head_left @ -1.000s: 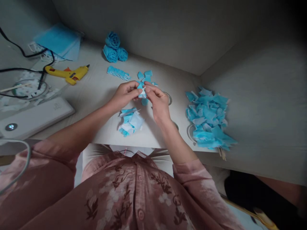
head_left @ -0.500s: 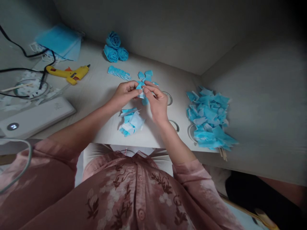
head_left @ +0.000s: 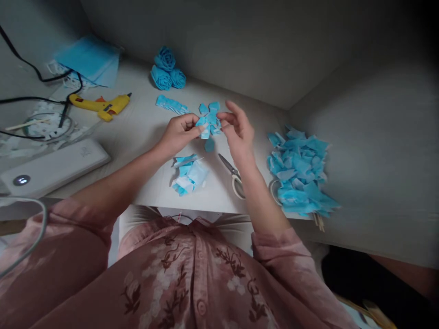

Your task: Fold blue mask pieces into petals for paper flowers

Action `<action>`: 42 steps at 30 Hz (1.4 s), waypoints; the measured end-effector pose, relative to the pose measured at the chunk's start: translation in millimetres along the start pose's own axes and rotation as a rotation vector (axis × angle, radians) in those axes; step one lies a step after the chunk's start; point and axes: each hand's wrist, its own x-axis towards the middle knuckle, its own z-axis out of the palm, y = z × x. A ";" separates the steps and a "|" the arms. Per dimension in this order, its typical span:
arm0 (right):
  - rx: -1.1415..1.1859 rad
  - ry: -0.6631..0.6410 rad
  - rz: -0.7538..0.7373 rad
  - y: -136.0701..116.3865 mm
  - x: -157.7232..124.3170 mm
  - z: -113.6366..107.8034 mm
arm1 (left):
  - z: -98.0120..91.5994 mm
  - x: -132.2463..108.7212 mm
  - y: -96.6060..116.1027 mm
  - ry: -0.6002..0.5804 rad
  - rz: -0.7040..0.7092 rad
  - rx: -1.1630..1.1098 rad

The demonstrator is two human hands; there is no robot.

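Note:
My left hand pinches a blue-and-white fabric petal between thumb and fingers. Just right of it, my right hand is raised with its fingers apart, close to the flat blue petals spread on the table; I see nothing in its grasp. One more blue petal lies below the held one. Scissors with pale handles rest partly under my right forearm. A small heap of blue and white scraps sits nearer my body.
Three blue fabric roses stand at the back, with a row of overlapped petals before them. Leftward are a yellow glue gun, blue face masks and a white power bank. A large blue fabric pile lies right.
My right hand has drawn back to the right from the held petal and its fingers have spread. More of the scissors now shows. My left hand keeps its pinch nearly in place.

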 end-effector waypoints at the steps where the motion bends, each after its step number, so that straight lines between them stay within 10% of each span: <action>1: 0.018 -0.054 -0.004 -3.7 -0.1 -0.5 | 0.0 -0.1 -1.0 -0.001 0.001 -0.001; 10: 0.019 -0.150 0.085 -1.7 2.9 14.6 | 0.1 -1.9 -2.4 -0.040 0.008 0.095; 32: 0.189 0.096 0.076 7.7 -11.5 12.4 | 2.5 -4.5 7.0 -0.059 -0.183 0.031; 42: 0.180 -0.044 0.130 13.7 -12.4 14.0 | 3.3 -3.7 6.7 -0.045 -0.160 0.019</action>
